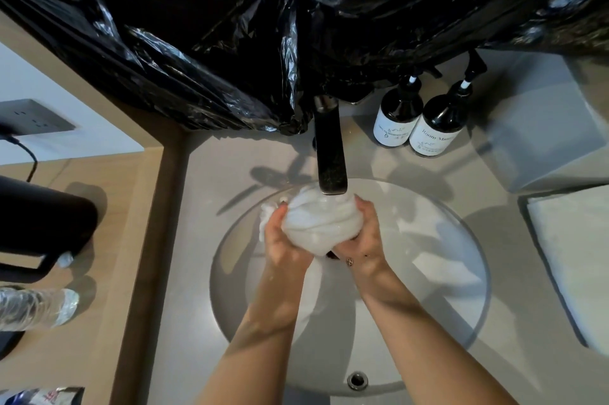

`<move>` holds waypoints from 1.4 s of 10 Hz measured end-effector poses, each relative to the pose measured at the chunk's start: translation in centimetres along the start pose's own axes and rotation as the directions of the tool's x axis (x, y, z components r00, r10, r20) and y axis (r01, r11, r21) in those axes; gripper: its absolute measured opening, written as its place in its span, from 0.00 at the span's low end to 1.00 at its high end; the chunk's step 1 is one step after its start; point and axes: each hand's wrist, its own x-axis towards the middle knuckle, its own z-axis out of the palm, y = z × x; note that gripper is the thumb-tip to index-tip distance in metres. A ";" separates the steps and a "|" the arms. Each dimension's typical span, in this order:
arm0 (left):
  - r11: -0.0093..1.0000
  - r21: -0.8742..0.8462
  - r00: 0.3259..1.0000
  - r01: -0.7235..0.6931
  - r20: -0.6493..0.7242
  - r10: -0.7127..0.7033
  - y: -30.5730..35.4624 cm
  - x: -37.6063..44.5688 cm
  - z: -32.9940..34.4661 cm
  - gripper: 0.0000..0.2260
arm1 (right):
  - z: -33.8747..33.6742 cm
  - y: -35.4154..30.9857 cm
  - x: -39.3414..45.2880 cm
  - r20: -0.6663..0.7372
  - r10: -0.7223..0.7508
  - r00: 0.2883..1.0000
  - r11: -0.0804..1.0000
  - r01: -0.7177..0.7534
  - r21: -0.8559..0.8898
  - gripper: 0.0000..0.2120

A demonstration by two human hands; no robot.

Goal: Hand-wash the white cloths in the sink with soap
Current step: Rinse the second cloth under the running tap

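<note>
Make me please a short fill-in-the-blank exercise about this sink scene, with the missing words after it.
1. Both hands, the left hand and the right hand, hold a bunched white ____ over the sink.
2. The bundle is right under the dark ____.
3. Behind the sink stand ____ dark pump bottles.
4. A folded white towel lies to the ____ of the sink.

Missing words: cloth; faucet; two; right

Faucet [330, 154] close above basin [445, 272].

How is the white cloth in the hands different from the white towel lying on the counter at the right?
The cloth is bunched into a wet ball under the tap; the towel lies flat and folded. Both hands, left and right, grip the cloth over the sink; nothing touches the towel. Both are white.
</note>
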 end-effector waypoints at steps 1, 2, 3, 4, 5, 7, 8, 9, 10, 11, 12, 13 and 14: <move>0.993 0.120 0.984 -0.014 0.179 -0.008 -0.4 1.6 1.9 0.23 | -0.7 -2.0 -0.2 0.009 -0.160 0.987 0.985 0.161 -0.062 0.16; 0.985 0.171 0.934 -0.027 0.356 -0.036 -0.8 0.4 3.0 0.21 | -2.6 -2.9 -1.5 -0.076 -0.196 0.978 0.979 0.199 0.034 0.20; 0.909 0.416 0.923 -0.003 0.350 -0.157 -1.5 0.4 4.9 0.16 | -5.6 -2.5 -2.3 -0.112 -0.173 0.979 0.964 0.191 0.184 0.23; 0.840 0.542 0.865 -0.042 0.439 -0.241 -2.3 -0.5 5.8 0.20 | -7.4 -2.7 -2.7 -0.121 -0.089 0.989 0.947 0.122 0.298 0.19; 0.803 0.590 0.834 -0.076 0.479 -0.273 -2.6 -0.1 6.0 0.14 | -8.0 -3.2 -2.9 -0.122 -0.087 0.989 0.934 0.123 0.334 0.20; 0.849 0.501 0.844 -0.165 0.518 -0.141 -2.6 -0.1 2.2 0.21 | -7.7 -2.9 -2.3 -0.070 -0.042 0.997 0.965 0.059 0.256 0.32; 0.894 0.404 0.861 -0.193 0.508 -0.043 -2.0 -0.2 -0.7 0.19 | -6.3 -2.3 -1.7 0.005 -0.117 0.993 0.992 0.117 0.042 0.28; 0.888 0.446 0.916 -0.110 0.392 -0.084 -1.4 -0.1 -3.9 0.16 | -3.0 -2.6 -0.8 0.028 -0.003 1.000 0.984 0.008 -0.179 0.23; 0.923 0.375 0.947 0.084 0.259 -0.191 -0.4 0.8 -4.9 0.19 | -0.9 -2.2 -0.1 0.098 0.104 0.990 0.965 -0.076 -0.251 0.17; 0.908 0.045 0.867 0.417 0.280 -0.412 1.4 1.7 -5.1 0.26 | 0.2 -1.4 0.0 0.146 0.176 0.974 0.942 -0.124 -0.311 0.16; 0.922 0.052 0.881 0.384 0.279 -0.382 1.3 0.9 -6.1 0.38 | 1.6 -1.2 0.0 0.178 0.195 0.965 0.919 -0.117 -0.377 0.23; 0.949 0.091 0.930 0.301 0.191 -0.313 1.4 0.0 -5.2 0.30 | 2.4 -1.2 -0.1 0.212 0.200 0.957 0.903 -0.096 -0.418 0.26; 0.954 0.216 0.928 0.209 0.263 -0.263 0.9 -1.1 -3.4 0.19 | 2.4 -2.0 -0.3 0.197 0.179 0.964 0.893 -0.075 -0.443 0.19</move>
